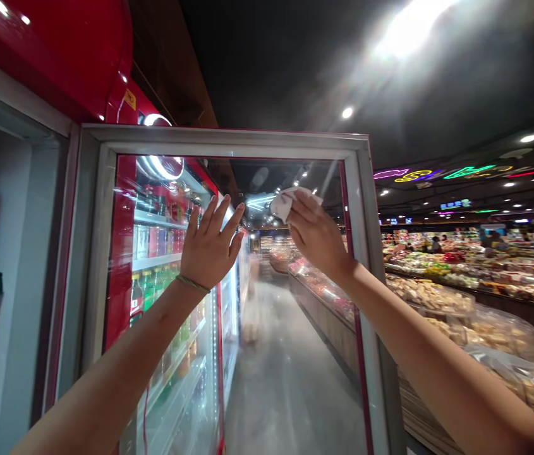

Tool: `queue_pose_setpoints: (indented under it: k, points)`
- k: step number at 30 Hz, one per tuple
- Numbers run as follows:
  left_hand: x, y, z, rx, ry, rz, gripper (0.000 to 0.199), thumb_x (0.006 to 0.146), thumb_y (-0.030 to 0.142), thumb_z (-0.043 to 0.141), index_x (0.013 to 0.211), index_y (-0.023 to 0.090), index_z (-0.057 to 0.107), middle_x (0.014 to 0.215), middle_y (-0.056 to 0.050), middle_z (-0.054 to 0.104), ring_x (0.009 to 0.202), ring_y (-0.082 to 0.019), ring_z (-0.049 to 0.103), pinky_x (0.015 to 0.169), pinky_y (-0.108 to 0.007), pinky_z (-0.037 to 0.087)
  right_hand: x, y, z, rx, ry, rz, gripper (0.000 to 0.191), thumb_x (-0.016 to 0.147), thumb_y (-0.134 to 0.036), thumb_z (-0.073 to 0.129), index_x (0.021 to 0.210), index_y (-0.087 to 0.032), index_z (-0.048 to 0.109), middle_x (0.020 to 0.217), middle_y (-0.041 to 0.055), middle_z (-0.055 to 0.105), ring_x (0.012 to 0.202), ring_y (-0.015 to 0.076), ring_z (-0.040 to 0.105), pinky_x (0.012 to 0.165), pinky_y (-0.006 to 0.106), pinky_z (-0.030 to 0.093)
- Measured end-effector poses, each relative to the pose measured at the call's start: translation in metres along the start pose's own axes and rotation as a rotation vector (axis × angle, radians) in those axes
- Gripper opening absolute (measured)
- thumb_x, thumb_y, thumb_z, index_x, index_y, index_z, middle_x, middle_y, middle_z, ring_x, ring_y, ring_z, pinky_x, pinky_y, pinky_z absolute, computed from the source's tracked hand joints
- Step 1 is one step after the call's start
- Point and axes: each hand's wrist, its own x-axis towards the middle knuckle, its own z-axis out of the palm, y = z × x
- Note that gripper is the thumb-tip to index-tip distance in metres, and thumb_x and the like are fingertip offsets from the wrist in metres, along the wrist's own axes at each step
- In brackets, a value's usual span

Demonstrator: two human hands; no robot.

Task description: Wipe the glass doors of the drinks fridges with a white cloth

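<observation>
At the glass door's (257, 297) upper right, a cloth (282, 206), probably light, soft and best gripped bunched at its middle, is pinched in the right hand (318, 234), the empty left hand (210, 251) spread well apart from it

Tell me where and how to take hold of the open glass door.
Grip the right upright of its frame, coming from the right. That edge stands away from the red cooler, while the left upright is beside it, apparently the hinge side. Fingers could likely curl around the frame's edge; the flat glass shows no handle.
</observation>
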Motion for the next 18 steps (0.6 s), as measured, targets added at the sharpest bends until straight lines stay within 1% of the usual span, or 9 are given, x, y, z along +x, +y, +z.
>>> queue_pose_setpoints:
  k: [3,4,7,8,9,12,13,17,18]
  points:
    - [-0.0004,-0.0002,0.0003,0.015,0.005,0.010,0.054,0.104,0.035,0.040,0.158,0.029,0.038,0.166,-0.007,0.032,0.156,-0.027,0.026,0.129,-0.054,0.017,0.0024,0.0031,0.0011,-0.013,0.066,0.069,0.047,0.098,-0.011,0.037,0.137,-0.021,0.062,0.151,0.0057,0.056,0.151,0.0250,0.038,0.127,0.050,0.035]
    - [-0.0005,-0.0004,0.0005,0.021,0.012,0.014,0.054,0.104,0.036,0.040,0.158,0.029,0.038,0.166,-0.007,0.033,0.156,-0.028,0.026,0.129,-0.054,0.017,0.0030,0.0035,0.0015,-0.001,0.064,0.049,0.047,0.098,-0.011,0.038,0.138,-0.021,0.061,0.152,0.0052,0.056,0.152,0.0249,0.037,0.127,0.050,0.035]
    - [-0.0004,-0.0011,0.0016,0.027,0.045,0.023,0.053,0.104,0.036,0.041,0.157,0.027,0.039,0.165,-0.008,0.035,0.155,-0.028,0.029,0.128,-0.054,0.020,0.0017,0.0039,0.0013,0.048,0.013,-0.089,0.049,0.097,-0.012,0.042,0.142,-0.024,0.058,0.152,0.0034,0.055,0.152,0.0246,0.037,0.128,0.051,0.035]
    - [-0.0003,-0.0014,0.0019,0.028,0.052,0.024,0.053,0.104,0.036,0.042,0.157,0.027,0.040,0.164,-0.008,0.036,0.155,-0.029,0.030,0.128,-0.054,0.020,0.0006,0.0042,0.0008,0.052,0.010,-0.106,0.049,0.097,-0.011,0.042,0.142,-0.024,0.058,0.152,0.0036,0.056,0.151,0.0248,0.038,0.127,0.051,0.035]
    - [-0.0002,-0.0015,0.0022,0.030,0.056,0.024,0.053,0.104,0.036,0.042,0.157,0.027,0.041,0.164,-0.009,0.037,0.154,-0.029,0.031,0.128,-0.054,0.021,-0.0004,0.0046,0.0003,0.046,0.020,-0.095,0.049,0.096,-0.011,0.042,0.141,-0.023,0.058,0.151,0.0044,0.057,0.151,0.0253,0.039,0.127,0.051,0.036]
    - [0.0001,-0.0015,0.0026,0.046,0.058,0.028,0.053,0.104,0.036,0.043,0.156,0.026,0.042,0.163,-0.009,0.038,0.154,-0.029,0.032,0.128,-0.054,0.021,-0.0010,0.0037,-0.0006,0.011,0.088,0.015,0.048,0.095,-0.008,0.040,0.137,-0.020,0.061,0.150,0.0076,0.057,0.150,0.0280,0.040,0.125,0.053,0.038]
    - [0.0001,-0.0014,0.0025,0.051,0.061,0.031,0.053,0.104,0.036,0.043,0.156,0.025,0.042,0.163,-0.009,0.038,0.154,-0.029,0.032,0.128,-0.053,0.021,-0.0006,0.0026,-0.0008,0.012,0.090,0.023,0.048,0.095,-0.008,0.041,0.137,-0.020,0.061,0.151,0.0079,0.056,0.150,0.0286,0.040,0.125,0.053,0.038]
    - [-0.0003,-0.0017,0.0025,0.057,0.068,0.033,0.053,0.104,0.036,0.043,0.156,0.025,0.041,0.163,-0.009,0.038,0.153,-0.029,0.033,0.127,-0.054,0.023,-0.0006,-0.0008,-0.0033,0.060,0.001,-0.113,0.050,0.095,-0.008,0.044,0.141,-0.022,0.059,0.150,0.0061,0.058,0.150,0.0266,0.041,0.126,0.052,0.038]
    - [-0.0004,-0.0019,0.0026,0.056,0.068,0.032,0.053,0.104,0.036,0.043,0.156,0.025,0.041,0.163,-0.009,0.038,0.153,-0.029,0.033,0.127,-0.054,0.023,-0.0012,-0.0004,-0.0042,0.063,-0.007,-0.121,0.051,0.095,-0.007,0.045,0.141,-0.022,0.059,0.148,0.0061,0.059,0.149,0.0262,0.042,0.126,0.051,0.038]
